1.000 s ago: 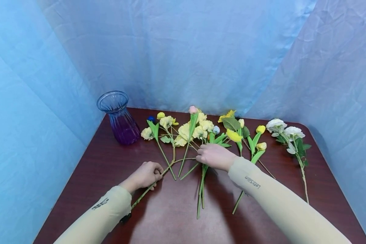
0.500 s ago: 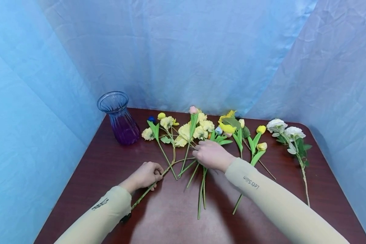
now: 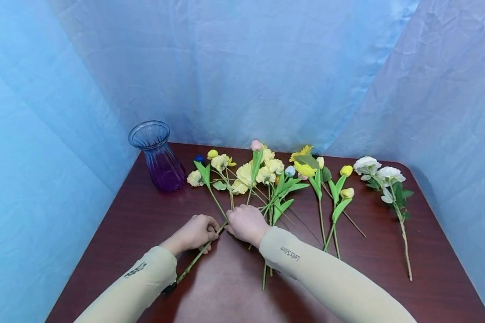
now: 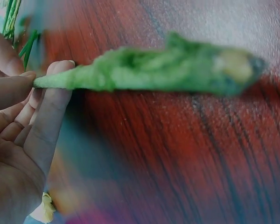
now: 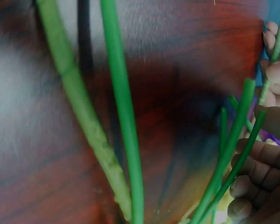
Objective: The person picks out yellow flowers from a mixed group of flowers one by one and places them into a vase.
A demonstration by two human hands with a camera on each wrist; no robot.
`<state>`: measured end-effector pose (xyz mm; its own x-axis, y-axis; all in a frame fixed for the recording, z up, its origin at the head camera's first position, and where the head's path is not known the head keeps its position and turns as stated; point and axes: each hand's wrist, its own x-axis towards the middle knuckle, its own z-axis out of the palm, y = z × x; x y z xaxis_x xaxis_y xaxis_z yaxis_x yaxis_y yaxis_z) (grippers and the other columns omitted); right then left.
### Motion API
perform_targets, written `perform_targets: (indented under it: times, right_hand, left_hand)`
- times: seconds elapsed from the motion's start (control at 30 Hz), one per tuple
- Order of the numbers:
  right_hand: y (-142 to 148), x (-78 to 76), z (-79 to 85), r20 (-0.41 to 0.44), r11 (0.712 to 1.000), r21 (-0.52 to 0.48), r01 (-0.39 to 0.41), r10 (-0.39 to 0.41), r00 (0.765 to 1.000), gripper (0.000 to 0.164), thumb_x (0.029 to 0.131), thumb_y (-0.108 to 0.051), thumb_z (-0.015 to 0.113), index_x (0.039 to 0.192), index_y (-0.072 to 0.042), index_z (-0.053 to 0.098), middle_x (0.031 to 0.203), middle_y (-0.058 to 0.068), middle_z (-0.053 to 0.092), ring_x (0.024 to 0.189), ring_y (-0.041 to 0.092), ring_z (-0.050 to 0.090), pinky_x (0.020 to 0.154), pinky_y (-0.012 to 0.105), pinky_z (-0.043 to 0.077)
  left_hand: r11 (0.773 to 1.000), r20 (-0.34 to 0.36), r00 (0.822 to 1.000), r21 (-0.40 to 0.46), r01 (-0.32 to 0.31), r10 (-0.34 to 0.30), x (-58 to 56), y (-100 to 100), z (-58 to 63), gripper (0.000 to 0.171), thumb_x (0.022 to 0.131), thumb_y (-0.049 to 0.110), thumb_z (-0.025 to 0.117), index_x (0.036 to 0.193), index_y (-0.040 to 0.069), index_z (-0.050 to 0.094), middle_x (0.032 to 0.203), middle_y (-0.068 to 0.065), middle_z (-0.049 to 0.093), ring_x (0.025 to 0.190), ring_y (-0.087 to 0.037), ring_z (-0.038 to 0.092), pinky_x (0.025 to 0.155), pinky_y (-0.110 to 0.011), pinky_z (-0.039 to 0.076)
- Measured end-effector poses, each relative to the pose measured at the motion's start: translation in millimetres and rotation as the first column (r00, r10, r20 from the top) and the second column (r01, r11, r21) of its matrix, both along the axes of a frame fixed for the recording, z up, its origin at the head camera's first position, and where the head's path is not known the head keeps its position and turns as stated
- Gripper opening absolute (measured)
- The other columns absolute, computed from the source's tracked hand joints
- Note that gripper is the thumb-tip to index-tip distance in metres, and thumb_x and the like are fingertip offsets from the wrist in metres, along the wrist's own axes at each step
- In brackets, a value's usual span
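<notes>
My left hand (image 3: 196,233) pinches the thick green stem (image 4: 144,70) of a pale yellow flower spray (image 3: 221,162) between thumb and fingers. The cut end of that stem points toward me. Close against it, my right hand (image 3: 247,223) holds thin green tulip stems (image 5: 224,158) between thumb and curled fingers. Their leaves (image 3: 288,186) trail out to the right, near a light blue tulip head (image 3: 289,171). In the right wrist view the stem ends stand right beside the left hand's fingers. A pink tulip (image 3: 256,145) lies behind the hands.
A blue-purple glass vase (image 3: 163,168) stands at the back left. Yellow tulips (image 3: 346,171) and a sunflower (image 3: 301,153) lie right of centre, with a white flower stem (image 3: 404,246) further right. Blue cloth (image 3: 246,76) hangs behind the dark red table (image 3: 137,224).
My right hand has moved left and toward me with the tulip stems, up to the left hand. Their leaves have swung out behind it. The left hand keeps its pinch, almost still.
</notes>
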<state>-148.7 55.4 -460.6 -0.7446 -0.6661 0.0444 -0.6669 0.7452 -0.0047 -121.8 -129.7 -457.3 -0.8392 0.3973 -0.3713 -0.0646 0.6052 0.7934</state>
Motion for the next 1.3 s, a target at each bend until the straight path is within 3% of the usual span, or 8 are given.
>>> perform_targets:
  times: [0.27, 0.43, 0.7, 0.8, 0.93, 1.07, 1.13, 1.3]
  right_hand:
    - [3.6, -4.0, -5.1, 0.198, 0.980, -0.077, 0.184, -0.166, 0.966, 0.020, 0.090, -0.022, 0.063, 0.073, -0.015, 0.054, 0.072, 0.006, 0.065, 0.063, 0.026, 0.063, 0.052, 0.044, 0.052]
    - [10.8, -6.0, 0.5, 0.198, 0.945, -0.236, 0.227, -0.182, 0.963, 0.022, 0.093, -0.021, 0.061, 0.075, -0.014, 0.050, 0.064, 0.005, 0.058, 0.058, 0.026, 0.061, 0.049, 0.042, 0.049]
    - [29.0, -7.4, 19.7, 0.217, 0.843, -0.458, 0.283, -0.203, 0.955, 0.016, 0.094, -0.017, 0.061, 0.080, -0.014, 0.056, 0.060, -0.004, 0.053, 0.049, 0.012, 0.049, 0.046, 0.031, 0.043]
    - [39.4, -9.6, 25.0, 0.235, 0.798, -0.487, 0.355, -0.271, 0.933, 0.013, 0.094, -0.017, 0.062, 0.082, -0.012, 0.059, 0.063, -0.002, 0.057, 0.050, 0.012, 0.050, 0.049, 0.032, 0.045]
    - [58.1, -13.9, 28.7, 0.335, 0.737, -0.470, 0.486, -0.361, 0.871, 0.015, 0.095, -0.020, 0.060, 0.082, -0.012, 0.059, 0.059, -0.004, 0.060, 0.050, 0.012, 0.053, 0.054, 0.035, 0.047]
    - [77.3, -15.5, 27.7, 0.430, 0.686, -0.475, 0.552, -0.366, 0.825, 0.018, 0.097, -0.021, 0.057, 0.082, -0.013, 0.058, 0.054, -0.003, 0.061, 0.047, 0.011, 0.055, 0.053, 0.035, 0.047]
    - [85.5, -13.9, 27.0, 0.445, 0.670, -0.499, 0.550, -0.346, 0.826, 0.018, 0.098, -0.021, 0.057, 0.082, -0.013, 0.058, 0.057, 0.000, 0.063, 0.047, 0.011, 0.056, 0.049, 0.035, 0.046]
    - [102.2, -3.4, 31.3, 0.381, 0.656, -0.579, 0.484, -0.307, 0.872, 0.016, 0.098, -0.020, 0.057, 0.085, -0.011, 0.061, 0.059, -0.003, 0.063, 0.049, 0.005, 0.057, 0.049, 0.034, 0.049]
  left_hand:
    - [0.999, 0.026, 0.999, 0.028, -0.026, 0.025, 1.9, 1.8, -1.1, 0.005, 0.087, -0.006, 0.062, 0.091, -0.004, 0.060, 0.068, -0.016, 0.064, 0.047, -0.028, 0.063, 0.043, -0.035, 0.055]
    - [0.999, 0.015, 1.000, 0.033, -0.022, 0.022, 3.0, 1.3, -2.2, 0.005, 0.086, -0.007, 0.061, 0.091, -0.005, 0.059, 0.068, -0.016, 0.064, 0.046, -0.028, 0.063, 0.043, -0.035, 0.055]
    - [0.999, 0.001, 1.000, 0.029, -0.017, 0.017, 4.5, -0.1, -2.6, 0.006, 0.086, -0.007, 0.060, 0.092, -0.006, 0.058, 0.069, -0.016, 0.064, 0.046, -0.028, 0.063, 0.042, -0.036, 0.055]
    - [1.000, -0.004, 1.000, 0.022, -0.015, 0.015, 5.4, -1.0, -2.2, 0.007, 0.087, -0.007, 0.060, 0.093, -0.006, 0.057, 0.070, -0.016, 0.064, 0.047, -0.028, 0.063, 0.043, -0.035, 0.055]
    - [1.000, -0.004, 1.000, 0.016, -0.022, 0.022, 6.6, -2.3, -0.8, 0.007, 0.087, -0.007, 0.060, 0.094, -0.005, 0.057, 0.071, -0.016, 0.064, 0.048, -0.029, 0.064, 0.043, -0.035, 0.055]
    - [1.000, -0.002, 1.000, 0.019, -0.020, 0.020, 7.2, -3.2, -0.9, 0.007, 0.087, -0.007, 0.060, 0.092, -0.004, 0.056, 0.071, -0.016, 0.065, 0.049, -0.029, 0.064, 0.043, -0.035, 0.055]
    - [1.000, -0.005, 1.000, 0.023, -0.016, 0.016, 7.1, -3.6, -1.8, 0.007, 0.087, -0.007, 0.060, 0.091, -0.004, 0.056, 0.071, -0.016, 0.065, 0.049, -0.029, 0.064, 0.042, -0.034, 0.055]
    - [0.999, -0.011, 1.000, 0.032, -0.018, 0.018, 6.7, -4.4, -2.6, 0.007, 0.087, -0.007, 0.060, 0.092, -0.004, 0.056, 0.072, -0.016, 0.065, 0.049, -0.028, 0.064, 0.042, -0.034, 0.055]
